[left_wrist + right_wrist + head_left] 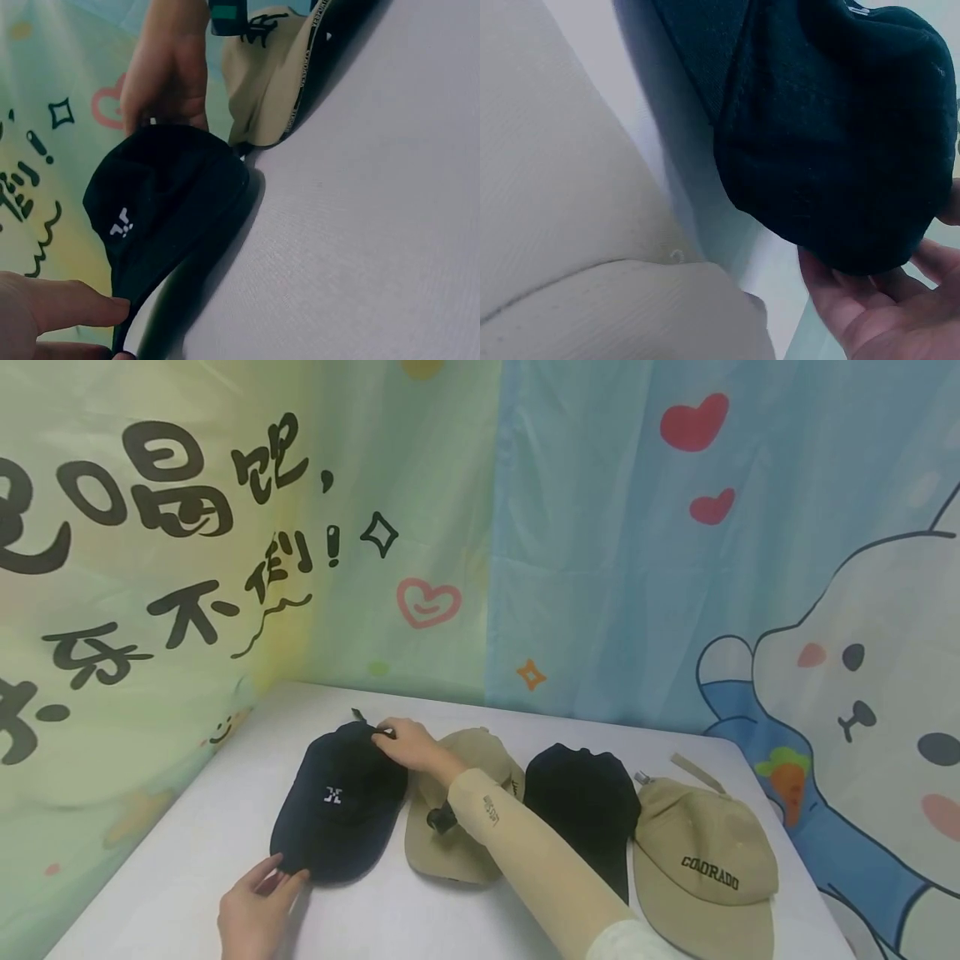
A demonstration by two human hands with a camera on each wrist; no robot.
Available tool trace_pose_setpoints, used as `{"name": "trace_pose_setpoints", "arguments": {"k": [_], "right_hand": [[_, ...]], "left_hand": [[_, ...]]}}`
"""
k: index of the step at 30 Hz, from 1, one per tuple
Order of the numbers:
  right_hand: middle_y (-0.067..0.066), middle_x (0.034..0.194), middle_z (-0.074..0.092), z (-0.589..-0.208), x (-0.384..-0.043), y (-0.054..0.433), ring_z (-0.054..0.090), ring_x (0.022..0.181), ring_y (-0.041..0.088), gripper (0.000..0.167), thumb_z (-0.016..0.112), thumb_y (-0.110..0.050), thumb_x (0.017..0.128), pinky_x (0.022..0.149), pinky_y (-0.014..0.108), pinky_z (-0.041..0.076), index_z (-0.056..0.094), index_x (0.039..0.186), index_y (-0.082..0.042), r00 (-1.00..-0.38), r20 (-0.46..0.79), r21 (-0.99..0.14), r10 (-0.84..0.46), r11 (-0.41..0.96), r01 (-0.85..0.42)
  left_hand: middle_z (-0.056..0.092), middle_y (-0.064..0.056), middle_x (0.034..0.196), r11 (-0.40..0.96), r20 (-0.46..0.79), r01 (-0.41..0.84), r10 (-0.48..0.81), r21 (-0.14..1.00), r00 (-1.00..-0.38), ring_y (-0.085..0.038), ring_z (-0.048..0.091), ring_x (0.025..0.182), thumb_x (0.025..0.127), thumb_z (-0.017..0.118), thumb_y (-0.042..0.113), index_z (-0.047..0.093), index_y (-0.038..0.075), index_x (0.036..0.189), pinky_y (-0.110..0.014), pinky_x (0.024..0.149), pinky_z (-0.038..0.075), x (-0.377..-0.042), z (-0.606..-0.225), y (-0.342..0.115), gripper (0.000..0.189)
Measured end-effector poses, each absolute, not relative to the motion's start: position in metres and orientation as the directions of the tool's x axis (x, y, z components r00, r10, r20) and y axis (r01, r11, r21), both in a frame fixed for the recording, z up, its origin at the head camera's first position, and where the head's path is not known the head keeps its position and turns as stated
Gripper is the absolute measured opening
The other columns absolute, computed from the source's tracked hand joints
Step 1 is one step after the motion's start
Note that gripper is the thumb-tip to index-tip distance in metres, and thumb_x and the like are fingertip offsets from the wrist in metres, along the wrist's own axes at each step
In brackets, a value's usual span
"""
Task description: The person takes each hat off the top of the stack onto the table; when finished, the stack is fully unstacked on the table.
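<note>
A dark navy baseball cap (341,810) with a small white logo lies at the left of the white table, brim toward me. My left hand (258,906) pinches the brim's front left edge; in the left wrist view its fingertips (112,309) meet at that edge. At the back of the crown my right hand (411,745) grips the cap, its arm crossing over the neighbouring cap. In the right wrist view the fingers of the right hand (889,307) reach under the crown (840,172), so their tips are partly hidden.
Right of the navy cap lies a beige cap (450,860), partly covered by my right forearm. Beyond it come a black cap (581,802) and a beige cap lettered COLORADO (705,860). Printed curtains (420,527) hang behind the white table (172,877).
</note>
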State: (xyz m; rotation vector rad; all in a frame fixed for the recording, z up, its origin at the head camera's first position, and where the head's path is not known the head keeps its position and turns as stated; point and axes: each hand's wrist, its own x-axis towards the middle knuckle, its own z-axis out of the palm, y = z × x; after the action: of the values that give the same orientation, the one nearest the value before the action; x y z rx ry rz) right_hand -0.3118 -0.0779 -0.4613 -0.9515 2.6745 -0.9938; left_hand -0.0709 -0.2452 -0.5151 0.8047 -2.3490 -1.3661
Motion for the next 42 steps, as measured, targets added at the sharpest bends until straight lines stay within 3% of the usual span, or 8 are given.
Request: {"name": "trace_pose_setpoints", "arguments": {"k": [9,15,22,30,42], "right_hand": [[0.01,0.128,0.064,-0.447,-0.315,-0.074,0.06,0.115,0.023,0.039,0.053,-0.03,0.102,0.095,0.032,0.049,0.062,0.131,-0.005,-0.805,0.136,-0.677,-0.578,0.539,-0.501],[0.009,0.129,0.063,-0.438,-0.318,-0.066,0.06,0.116,0.023,0.041,0.055,-0.032,0.101,0.094,0.033,0.05,0.062,0.132,-0.007,-0.826,0.138,-0.728,-0.546,0.51,-0.458],[0.006,0.128,0.064,-0.438,-0.322,-0.057,0.06,0.116,0.02,0.039,0.06,-0.033,0.099,0.095,0.031,0.05,0.064,0.129,-0.007,-0.845,0.166,-0.774,-0.508,0.464,-0.43],[0.009,0.124,0.065,-0.439,-0.322,-0.052,0.06,0.114,0.023,0.041,0.062,-0.034,0.097,0.092,0.034,0.052,0.065,0.125,-0.005,-0.885,0.126,-0.8,-0.449,0.481,-0.358],[0.01,0.125,0.064,-0.443,-0.321,-0.05,0.059,0.116,0.025,0.042,0.061,-0.035,0.098,0.094,0.035,0.051,0.065,0.126,-0.005,-0.889,0.1,-0.799,-0.446,0.497,-0.339]], "left_hand": [[0.058,-0.033,0.125,0.384,-0.029,-0.3,-0.574,0.873,-0.818,-0.048,0.057,0.116,0.088,0.076,0.028,0.056,-0.004,0.133,-0.063,0.102,0.037,-0.076,-0.506,-0.249,0.058],[0.058,-0.032,0.126,0.368,-0.02,-0.271,-0.56,0.89,-0.828,-0.05,0.047,0.125,0.088,0.077,0.026,0.058,-0.001,0.133,-0.065,0.105,0.032,-0.082,-0.497,-0.248,0.056],[0.053,-0.032,0.133,0.356,-0.028,-0.27,-0.557,0.895,-0.83,-0.048,0.049,0.125,0.087,0.077,0.023,0.057,-0.002,0.133,-0.062,0.107,0.032,-0.091,-0.492,-0.243,0.056],[0.055,-0.033,0.13,0.362,-0.025,-0.268,-0.554,0.893,-0.832,-0.049,0.046,0.127,0.087,0.077,0.023,0.057,-0.003,0.133,-0.062,0.108,0.03,-0.096,-0.494,-0.239,0.057],[0.056,-0.034,0.127,0.364,-0.036,-0.286,-0.562,0.887,-0.826,-0.051,0.046,0.126,0.088,0.076,0.023,0.056,-0.004,0.133,-0.064,0.106,0.032,-0.097,-0.498,-0.235,0.057]]}}
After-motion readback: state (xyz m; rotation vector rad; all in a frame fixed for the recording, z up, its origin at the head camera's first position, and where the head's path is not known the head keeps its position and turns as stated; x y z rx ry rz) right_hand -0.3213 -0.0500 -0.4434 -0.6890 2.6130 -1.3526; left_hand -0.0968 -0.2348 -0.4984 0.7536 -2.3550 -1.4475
